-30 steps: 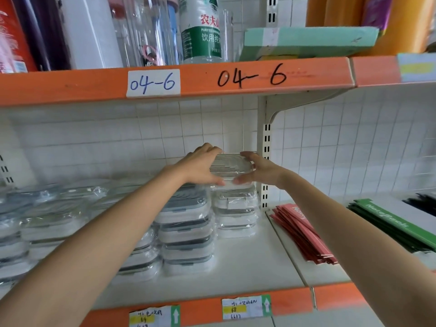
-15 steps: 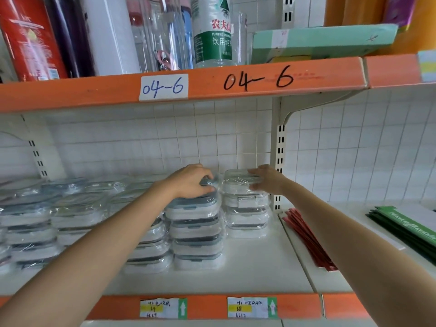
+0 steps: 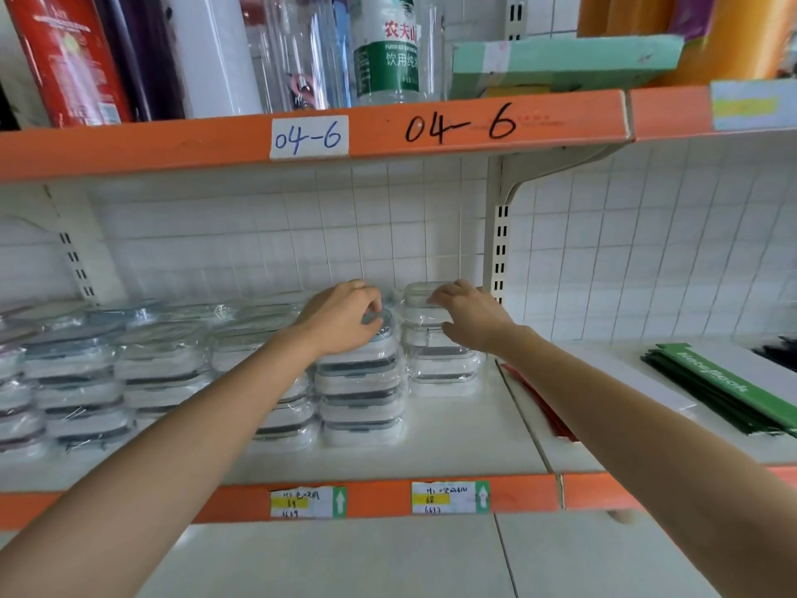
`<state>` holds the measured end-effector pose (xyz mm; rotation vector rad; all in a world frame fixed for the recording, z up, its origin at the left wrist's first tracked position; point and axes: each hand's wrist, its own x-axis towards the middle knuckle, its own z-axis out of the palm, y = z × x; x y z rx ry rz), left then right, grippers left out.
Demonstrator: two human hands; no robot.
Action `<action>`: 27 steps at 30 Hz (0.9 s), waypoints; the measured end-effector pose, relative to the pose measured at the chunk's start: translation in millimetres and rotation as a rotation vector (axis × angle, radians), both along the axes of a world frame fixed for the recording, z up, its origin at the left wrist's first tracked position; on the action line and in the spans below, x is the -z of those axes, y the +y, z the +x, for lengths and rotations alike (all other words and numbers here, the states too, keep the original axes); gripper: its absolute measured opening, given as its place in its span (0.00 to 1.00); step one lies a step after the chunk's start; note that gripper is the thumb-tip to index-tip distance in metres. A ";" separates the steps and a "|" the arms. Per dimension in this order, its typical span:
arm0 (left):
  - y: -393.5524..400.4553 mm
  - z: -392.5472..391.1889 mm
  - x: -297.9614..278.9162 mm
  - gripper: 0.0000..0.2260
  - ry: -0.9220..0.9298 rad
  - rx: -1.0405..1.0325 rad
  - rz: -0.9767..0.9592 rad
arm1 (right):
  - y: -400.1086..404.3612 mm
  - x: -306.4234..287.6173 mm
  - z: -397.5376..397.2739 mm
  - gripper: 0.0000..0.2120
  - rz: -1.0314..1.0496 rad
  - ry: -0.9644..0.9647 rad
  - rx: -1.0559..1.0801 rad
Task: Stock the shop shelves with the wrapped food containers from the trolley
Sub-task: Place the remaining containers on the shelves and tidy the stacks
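Wrapped food containers (image 3: 358, 381) stand in stacks on the white shelf (image 3: 453, 442), each a rounded rectangular tub of clear plastic with a grey-blue lid, sealed in glossy, crinkled film that catches the light. The right-hand stack (image 3: 440, 360) sits against the back wall just beside the slotted upright (image 3: 500, 248); the next stack is just to its left and nearer the front, and more stacks run off to the left in a blurred row.

The left hand (image 3: 340, 317) rests on top of the front stack, its fingers curled down over the lid of the uppermost tub and the thumb tucked near them. The right hand (image 3: 470, 315) lies against the top tub of the right-hand stack, fingers slightly spread and bent over its upper edge, thumb lower on the near side; whether it truly grips or only touches I cannot tell.

The shelf surface is smooth and matt white, edged in orange (image 3: 379, 498) with two small paper price tags (image 3: 448, 496) marked with green arrows. Behind it is a wall of small white square tiles (image 3: 647, 252). To the right lie flat red packets (image 3: 539, 407) and flat green ones (image 3: 724, 390). The shelf above (image 3: 560, 118), also orange-edged, bears "04-6" written twice, and carries a water bottle (image 3: 386, 49) with a green label, clear glass jars (image 3: 297, 49), a red can (image 3: 69, 58) and a pale green box (image 3: 560, 62).
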<state>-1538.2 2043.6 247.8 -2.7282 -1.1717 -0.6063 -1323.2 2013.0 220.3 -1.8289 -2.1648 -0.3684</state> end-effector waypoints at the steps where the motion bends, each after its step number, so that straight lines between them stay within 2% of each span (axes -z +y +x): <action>1: -3.4 -2.7 -0.1 0.06 0.020 0.017 0.005 | -7.5 -2.4 -4.5 0.24 0.009 -0.021 -0.004; 9: -42.3 -79.3 18.1 0.05 0.174 0.096 0.021 | -64.7 -2.9 -83.8 0.17 0.075 0.014 0.034; 14: -60.5 -155.7 58.9 0.07 0.316 0.038 -0.046 | -98.8 27.8 -157.9 0.19 -0.037 0.008 -0.032; 19: -83.7 -221.5 123.0 0.06 0.369 0.016 -0.199 | -123.8 96.6 -225.4 0.20 -0.241 0.082 -0.112; 24: -97.8 -280.4 187.3 0.13 0.534 -0.013 -0.376 | -131.7 180.7 -271.8 0.21 -0.393 0.136 -0.139; 27: -92.8 -303.6 211.5 0.16 0.563 -0.060 -0.466 | -123.9 222.1 -287.7 0.23 -0.505 0.182 -0.141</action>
